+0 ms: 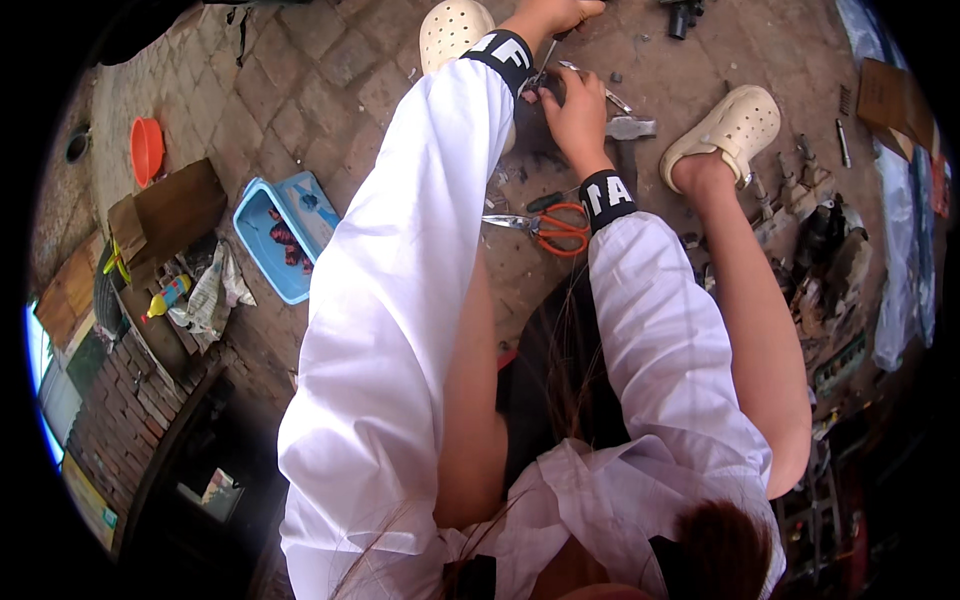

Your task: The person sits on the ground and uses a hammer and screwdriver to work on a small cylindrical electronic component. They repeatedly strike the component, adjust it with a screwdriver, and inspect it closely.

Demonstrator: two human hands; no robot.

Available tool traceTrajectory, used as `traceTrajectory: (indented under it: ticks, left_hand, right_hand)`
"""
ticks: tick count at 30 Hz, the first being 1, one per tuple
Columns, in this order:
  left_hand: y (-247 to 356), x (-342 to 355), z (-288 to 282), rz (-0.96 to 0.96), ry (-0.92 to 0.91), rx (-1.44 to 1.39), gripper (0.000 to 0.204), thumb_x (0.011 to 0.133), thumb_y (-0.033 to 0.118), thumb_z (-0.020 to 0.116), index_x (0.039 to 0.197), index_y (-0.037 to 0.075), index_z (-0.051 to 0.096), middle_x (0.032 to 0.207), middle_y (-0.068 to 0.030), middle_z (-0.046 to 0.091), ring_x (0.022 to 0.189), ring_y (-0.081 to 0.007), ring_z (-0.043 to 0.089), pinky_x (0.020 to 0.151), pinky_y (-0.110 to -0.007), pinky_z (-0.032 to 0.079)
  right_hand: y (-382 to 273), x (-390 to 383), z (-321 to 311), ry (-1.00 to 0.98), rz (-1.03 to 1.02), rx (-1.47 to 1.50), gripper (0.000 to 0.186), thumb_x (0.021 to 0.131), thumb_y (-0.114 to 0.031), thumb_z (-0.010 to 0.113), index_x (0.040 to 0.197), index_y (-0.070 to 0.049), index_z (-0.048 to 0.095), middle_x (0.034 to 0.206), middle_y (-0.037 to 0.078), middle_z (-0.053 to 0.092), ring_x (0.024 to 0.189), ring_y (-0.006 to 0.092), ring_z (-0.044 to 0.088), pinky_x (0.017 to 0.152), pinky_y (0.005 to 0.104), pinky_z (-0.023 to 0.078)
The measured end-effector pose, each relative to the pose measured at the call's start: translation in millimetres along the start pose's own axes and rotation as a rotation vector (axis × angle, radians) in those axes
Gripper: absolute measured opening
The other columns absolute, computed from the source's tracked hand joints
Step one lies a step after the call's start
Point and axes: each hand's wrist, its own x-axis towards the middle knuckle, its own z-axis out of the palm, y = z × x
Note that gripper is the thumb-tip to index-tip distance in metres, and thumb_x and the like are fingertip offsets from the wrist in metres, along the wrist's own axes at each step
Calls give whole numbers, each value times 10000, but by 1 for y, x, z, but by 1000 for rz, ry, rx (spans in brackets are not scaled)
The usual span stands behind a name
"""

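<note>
My left hand (552, 14), at the top edge, is closed round a tool with a thin metal shaft (547, 58), which looks like a screwdriver; its handle is mostly hidden in the fist. The shaft slants down toward my right hand (578, 118). Its thumb and fingers are bent against a small dark part that my hand mostly covers, low over a dark block (538, 128). A hammer (630, 128) lies just right of that hand. Closer to me are scissors with orange handles (562, 232) and a dark-handled tool (545, 202).
A blue plastic basin (268, 262) holding reddish-brown pieces stands at left, with an orange bowl (147, 150) and cardboard (180, 208) beyond. My feet in cream clogs (735, 125) flank the work. Metal machine parts (825, 250) and a cardboard box (893, 108) lie at right.
</note>
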Motion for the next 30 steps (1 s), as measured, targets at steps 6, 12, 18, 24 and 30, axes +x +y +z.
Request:
traceTrajectory:
  ticks: [6,12,18,24,30]
  left_hand:
    - [-4,9,4,87,22,80,368,785,419,644,770,54,690,672,-132,657,669,-263,660,632,-377,497]
    - [-3,20,4,111,-68,82,393,800,427,645,874,45,695,793,-156,672,775,-277,660,725,-392,500]
    - [-35,24,-22,130,-154,143,428,814,457,632,920,49,707,857,-172,679,832,-298,658,792,-417,501]
    - [-52,-6,-34,272,-190,686,499,818,520,612,964,56,724,972,-174,676,985,-321,616,913,-435,463]
    - [-14,-113,-38,332,-180,1219,471,730,529,686,947,116,752,1024,-63,669,1224,-243,462,1130,-410,229]
  right_hand:
    - [-9,20,-2,218,141,206,259,732,-97,671,959,17,623,1091,167,563,1049,335,512,907,405,420]
    - [-42,66,-66,186,-591,-359,299,661,-73,670,919,-38,523,995,99,559,980,282,545,867,403,434]
    - [-55,111,-99,-89,-911,-183,282,728,-76,552,994,15,538,1048,204,565,1067,368,530,966,431,413]
    - [-35,136,-82,-144,-897,-469,270,703,-144,598,942,-20,625,992,155,605,1072,324,526,1004,444,360]
    - [-45,129,-89,-462,-809,-807,224,650,-250,681,806,-90,690,927,75,638,1053,269,519,995,418,343]
